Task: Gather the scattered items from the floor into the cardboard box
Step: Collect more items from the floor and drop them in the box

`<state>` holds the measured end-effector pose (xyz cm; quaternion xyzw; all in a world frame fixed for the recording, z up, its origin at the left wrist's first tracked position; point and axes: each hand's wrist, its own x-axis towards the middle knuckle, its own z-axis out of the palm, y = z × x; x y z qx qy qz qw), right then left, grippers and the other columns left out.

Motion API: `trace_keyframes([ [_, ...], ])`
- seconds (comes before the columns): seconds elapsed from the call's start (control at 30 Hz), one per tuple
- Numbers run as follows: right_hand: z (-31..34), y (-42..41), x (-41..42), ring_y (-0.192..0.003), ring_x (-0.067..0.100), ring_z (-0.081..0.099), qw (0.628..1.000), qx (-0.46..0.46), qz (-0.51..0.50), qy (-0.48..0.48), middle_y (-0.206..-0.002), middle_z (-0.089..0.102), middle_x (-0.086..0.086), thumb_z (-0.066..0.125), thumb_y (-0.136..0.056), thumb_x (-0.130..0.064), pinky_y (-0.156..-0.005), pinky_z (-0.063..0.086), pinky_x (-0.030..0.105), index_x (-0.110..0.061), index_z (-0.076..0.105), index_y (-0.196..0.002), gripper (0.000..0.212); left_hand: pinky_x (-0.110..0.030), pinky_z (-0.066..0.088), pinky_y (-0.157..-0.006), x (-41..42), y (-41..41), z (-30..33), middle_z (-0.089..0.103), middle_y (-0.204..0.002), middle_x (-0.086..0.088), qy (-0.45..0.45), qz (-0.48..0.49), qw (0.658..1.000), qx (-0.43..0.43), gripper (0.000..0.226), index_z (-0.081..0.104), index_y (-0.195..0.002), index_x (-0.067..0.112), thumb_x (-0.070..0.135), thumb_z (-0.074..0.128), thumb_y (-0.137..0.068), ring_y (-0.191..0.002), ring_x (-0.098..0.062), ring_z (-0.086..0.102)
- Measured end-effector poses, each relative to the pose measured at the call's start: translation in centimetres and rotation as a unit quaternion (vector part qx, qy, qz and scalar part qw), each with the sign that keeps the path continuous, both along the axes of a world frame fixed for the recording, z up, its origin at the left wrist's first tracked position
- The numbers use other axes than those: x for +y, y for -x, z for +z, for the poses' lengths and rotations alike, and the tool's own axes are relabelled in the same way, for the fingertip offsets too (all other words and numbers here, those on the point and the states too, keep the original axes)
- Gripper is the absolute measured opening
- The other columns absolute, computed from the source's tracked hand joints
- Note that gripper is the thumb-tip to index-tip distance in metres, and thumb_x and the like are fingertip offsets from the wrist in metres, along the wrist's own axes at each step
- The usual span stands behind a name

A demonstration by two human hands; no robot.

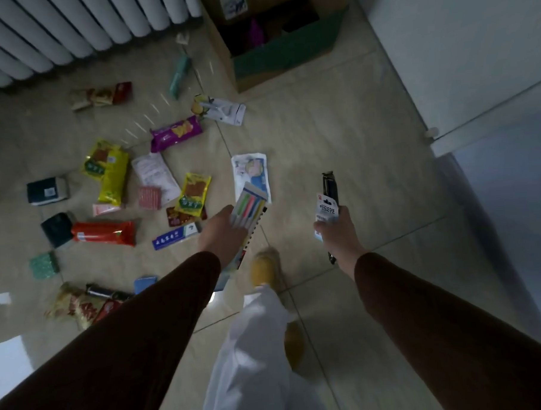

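Tiled floor [337, 133] left of centre holds many packets; both hands grip items, cardboard box [284, 54] top centre barely filled: left hand [222, 234] clamps a pen pack [250, 205], right hand [334, 230] a dark packet [328, 202]

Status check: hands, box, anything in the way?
Left hand grips pen pack; right hand grips dark packet. Box open ahead, some items inside. Many packets left on floor; path to box clear.

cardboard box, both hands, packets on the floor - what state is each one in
cardboard box: open, some items inside
left hand: closed on a pack of coloured pens
right hand: closed on a dark packaged item
purple snack packet: lying on the floor
red packet: lying on the floor
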<state>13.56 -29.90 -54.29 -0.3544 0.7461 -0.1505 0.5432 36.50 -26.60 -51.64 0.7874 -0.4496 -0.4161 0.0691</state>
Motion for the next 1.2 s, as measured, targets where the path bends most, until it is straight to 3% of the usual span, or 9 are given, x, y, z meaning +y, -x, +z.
trace_keyframes([
  [0.13, 0.1, 1.0, -7.4, -0.085, 0.008, 0.054, 1.000, 0.006, -0.022, -0.010, -0.121, 0.054, 0.008, 0.061, -0.096, -0.001, -0.063, 0.044, 0.023, -0.012, 0.037, -0.129, 0.042, -0.040, 0.055, -0.073, -6.5, 0.3, -0.3, 0.067, -0.091, -0.004, -0.008, 0.010, 1.000, 0.017, 0.018, 0.057, -0.102, 0.021, 0.023, 0.061, -0.084, -0.082, -0.025, 0.065],
  [0.27, 0.0, 2.0, -14.8, -0.083, 0.010, 0.057, 0.999, 0.021, 0.023, 0.012, -0.121, 0.057, 0.008, 0.062, -0.095, -0.004, -0.060, 0.045, 0.023, -0.011, 0.041, -0.123, 0.035, -0.039, 0.055, -0.075, -13.1, 1.5, -0.9, 0.065, -0.089, -0.001, 0.007, 0.002, 1.000, 0.006, 0.016, 0.058, -0.101, 0.024, 0.024, 0.060, -0.085, -0.080, -0.022, 0.063],
  [0.4, -0.5, 3.5, -21.2, -0.102, 0.024, 0.063, 0.997, 0.036, 0.062, 0.029, -0.122, 0.061, 0.009, 0.066, -0.094, -0.015, -0.084, 0.056, 0.037, -0.009, 0.045, -0.131, 0.043, -0.033, 0.048, -0.070, -19.6, 3.9, -1.1, 0.065, -0.086, -0.001, 0.004, 0.014, 1.000, 0.009, 0.014, 0.054, -0.094, 0.031, 0.022, 0.060, -0.086, -0.077, -0.023, 0.062],
  [0.43, -0.6, 4.1, -22.8, -0.106, 0.025, 0.063, 0.997, 0.037, 0.069, 0.029, -0.122, 0.062, 0.008, 0.067, -0.094, -0.018, -0.086, 0.056, 0.038, -0.012, 0.046, -0.131, 0.043, -0.033, 0.048, -0.070, -21.2, 4.6, -1.1, 0.065, -0.086, -0.001, 0.003, 0.021, 1.000, 0.010, 0.014, 0.054, -0.094, 0.031, 0.021, 0.060, -0.086, -0.077, -0.023, 0.062],
  [0.53, -0.8, 5.8, -28.2, -0.108, 0.022, 0.061, 0.996, 0.018, 0.083, 0.034, -0.129, 0.059, 0.010, 0.063, -0.096, -0.010, -0.072, 0.051, 0.020, -0.009, 0.046, -0.130, 0.038, -0.031, 0.044, -0.066, -26.2, 6.6, -1.0, 0.062, -0.086, 0.000, 0.006, 0.053, 0.999, 0.009, 0.013, 0.056, -0.099, 0.025, 0.019, 0.058, -0.089, -0.076, -0.018, 0.059],
  [0.77, -0.6, 7.3, -41.8, -0.105, 0.018, 0.058, 0.987, 0.022, 0.144, 0.061, -0.126, 0.056, 0.008, 0.061, -0.098, -0.008, -0.069, 0.049, 0.017, -0.005, 0.046, -0.130, 0.035, -0.024, 0.042, -0.061, -38.0, 9.2, -1.4, 0.061, -0.088, 0.003, 0.031, 0.139, 0.990, 0.023, 0.013, 0.051, -0.102, 0.022, 0.016, 0.057, -0.093, -0.076, -0.009, 0.058],
  [0.93, -0.7, 4.2, -50.1, -0.115, 0.025, 0.062, 0.990, 0.003, 0.129, 0.057, -0.128, 0.060, 0.010, 0.065, -0.095, -0.011, -0.093, 0.056, 0.035, -0.010, 0.046, -0.130, 0.039, -0.019, 0.037, -0.058, -46.1, 7.7, -1.5, 0.060, -0.091, 0.005, 0.050, 0.165, 0.985, 0.020, 0.016, 0.057, -0.109, 0.023, 0.019, 0.060, -0.094, -0.074, -0.008, 0.055],
  [1.1, -1.5, -0.1, -58.5, -0.113, 0.026, 0.062, 0.991, -0.001, 0.128, 0.040, -0.129, 0.059, 0.011, 0.068, -0.095, -0.012, -0.092, 0.055, 0.035, -0.013, 0.042, -0.121, 0.037, -0.030, 0.048, -0.074, -53.5, 4.3, -2.6, 0.066, -0.097, 0.001, 0.051, 0.210, 0.976, 0.029, 0.020, 0.062, -0.111, 0.018, 0.021, 0.066, -0.092, -0.090, -0.017, 0.064],
  [1.2, -2.7, -2.9, -63.0, -0.117, 0.028, 0.062, 0.988, 0.003, 0.154, 0.032, -0.131, 0.059, 0.011, 0.069, -0.095, -0.015, -0.101, 0.053, 0.042, -0.009, 0.044, -0.127, 0.041, -0.033, 0.047, -0.080, -58.1, 1.9, -3.3, 0.065, -0.102, 0.001, 0.070, 0.219, 0.973, 0.029, 0.025, 0.062, -0.116, 0.018, 0.020, 0.067, -0.091, -0.092, -0.016, 0.060],
])
